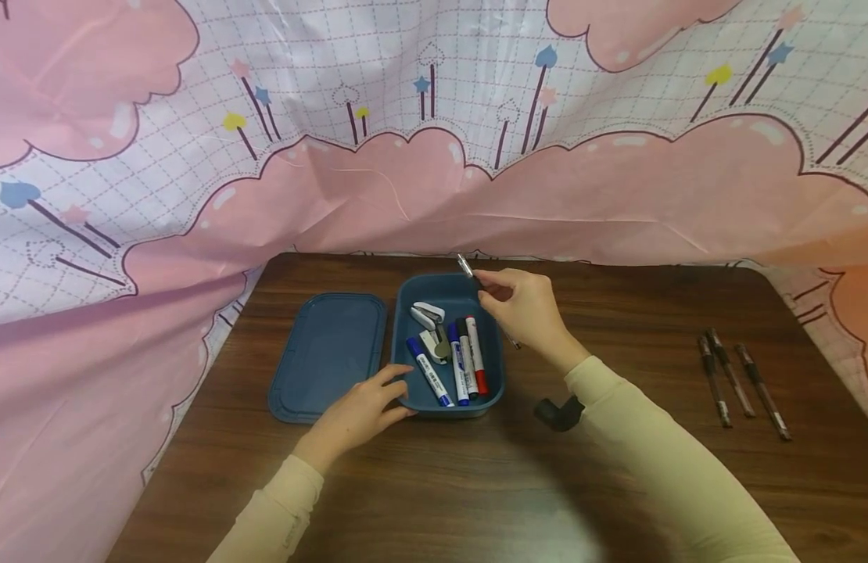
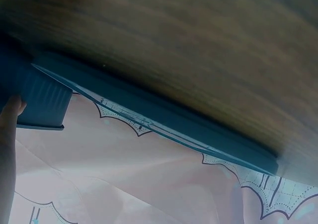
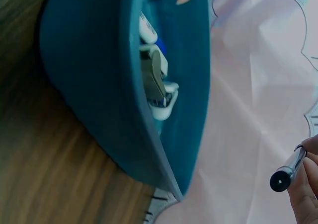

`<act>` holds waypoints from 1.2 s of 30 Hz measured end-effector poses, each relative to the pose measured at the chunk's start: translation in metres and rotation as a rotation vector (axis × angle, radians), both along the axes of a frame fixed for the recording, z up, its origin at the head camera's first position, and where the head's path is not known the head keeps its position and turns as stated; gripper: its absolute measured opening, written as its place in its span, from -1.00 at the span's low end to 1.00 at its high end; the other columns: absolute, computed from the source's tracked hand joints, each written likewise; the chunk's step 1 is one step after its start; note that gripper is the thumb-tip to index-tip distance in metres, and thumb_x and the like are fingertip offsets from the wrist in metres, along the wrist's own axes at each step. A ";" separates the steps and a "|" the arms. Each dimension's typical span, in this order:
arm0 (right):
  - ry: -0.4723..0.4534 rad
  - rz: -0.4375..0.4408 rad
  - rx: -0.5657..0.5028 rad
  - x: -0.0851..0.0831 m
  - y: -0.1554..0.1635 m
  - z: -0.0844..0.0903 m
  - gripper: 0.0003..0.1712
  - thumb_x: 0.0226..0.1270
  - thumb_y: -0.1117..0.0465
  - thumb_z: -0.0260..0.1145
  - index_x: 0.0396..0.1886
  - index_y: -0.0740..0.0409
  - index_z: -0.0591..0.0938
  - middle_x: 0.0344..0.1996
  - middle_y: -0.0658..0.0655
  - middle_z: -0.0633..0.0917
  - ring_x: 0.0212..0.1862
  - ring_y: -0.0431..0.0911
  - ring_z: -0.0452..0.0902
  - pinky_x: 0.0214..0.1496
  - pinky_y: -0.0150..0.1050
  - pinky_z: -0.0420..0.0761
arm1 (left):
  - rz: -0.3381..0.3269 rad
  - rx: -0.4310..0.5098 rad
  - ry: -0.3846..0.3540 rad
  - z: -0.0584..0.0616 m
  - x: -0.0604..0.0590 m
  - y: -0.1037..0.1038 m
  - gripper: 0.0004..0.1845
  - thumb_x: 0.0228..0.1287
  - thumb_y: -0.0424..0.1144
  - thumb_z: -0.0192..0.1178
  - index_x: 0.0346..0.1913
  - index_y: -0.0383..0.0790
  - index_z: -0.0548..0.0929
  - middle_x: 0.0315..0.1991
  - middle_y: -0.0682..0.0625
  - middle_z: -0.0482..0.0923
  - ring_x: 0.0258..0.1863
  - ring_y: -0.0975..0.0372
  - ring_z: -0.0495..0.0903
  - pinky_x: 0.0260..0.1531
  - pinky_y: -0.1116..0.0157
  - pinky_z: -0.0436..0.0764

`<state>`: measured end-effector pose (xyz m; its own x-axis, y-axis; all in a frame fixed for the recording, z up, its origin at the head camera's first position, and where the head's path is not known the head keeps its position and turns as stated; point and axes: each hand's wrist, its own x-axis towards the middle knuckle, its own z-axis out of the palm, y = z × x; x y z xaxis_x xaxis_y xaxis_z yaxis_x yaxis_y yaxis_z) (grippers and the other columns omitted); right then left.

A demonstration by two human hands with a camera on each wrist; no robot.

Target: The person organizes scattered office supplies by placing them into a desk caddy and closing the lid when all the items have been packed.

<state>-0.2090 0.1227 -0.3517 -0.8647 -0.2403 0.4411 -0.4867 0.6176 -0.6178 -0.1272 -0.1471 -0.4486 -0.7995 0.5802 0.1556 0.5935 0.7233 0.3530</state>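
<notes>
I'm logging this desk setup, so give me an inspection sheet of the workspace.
Surface: dark wooden table.
Job's things: blue box holding markers and a stapler; pen above its far end.
Clutter: blue lid left of box; three pens at right; black piece.
Hands: left hand touches the box's near corner; right hand pinches the pen.
Cables: nothing seen.
Surroundings: pink patterned cloth behind.

head view high, facing down and forward, wrist views close and low (both tilted), all sharing the blue box [image 1: 492, 391]
</notes>
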 end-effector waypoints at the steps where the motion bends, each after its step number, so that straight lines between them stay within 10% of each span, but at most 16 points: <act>1: -0.003 0.005 -0.001 0.000 -0.002 -0.002 -0.67 0.19 0.33 0.39 -0.01 0.20 0.71 -0.24 0.19 0.78 -0.30 -0.03 0.73 -0.25 -0.16 0.72 | -0.002 0.002 0.001 0.000 0.000 0.000 -0.78 0.26 -0.09 0.30 -0.13 -0.12 0.64 0.32 -0.12 0.39 -0.41 0.32 0.63 -0.36 0.41 0.64; 36: -0.248 0.144 0.225 0.003 -0.034 -0.073 -0.67 0.22 0.35 0.33 0.01 0.26 0.69 -0.16 0.21 0.75 -0.21 -0.09 0.70 -0.14 -0.25 0.71 | 0.001 -0.009 0.023 0.001 0.000 -0.001 -0.78 0.27 -0.06 0.28 -0.14 -0.10 0.65 0.31 -0.08 0.41 -0.22 0.23 0.70 -0.26 0.32 0.68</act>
<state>-0.2059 0.0884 -0.4252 -0.8888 -0.4347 0.1448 -0.4314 0.6874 -0.5843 -0.1269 -0.1479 -0.4480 -0.7966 0.5804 0.1692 0.6005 0.7272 0.3327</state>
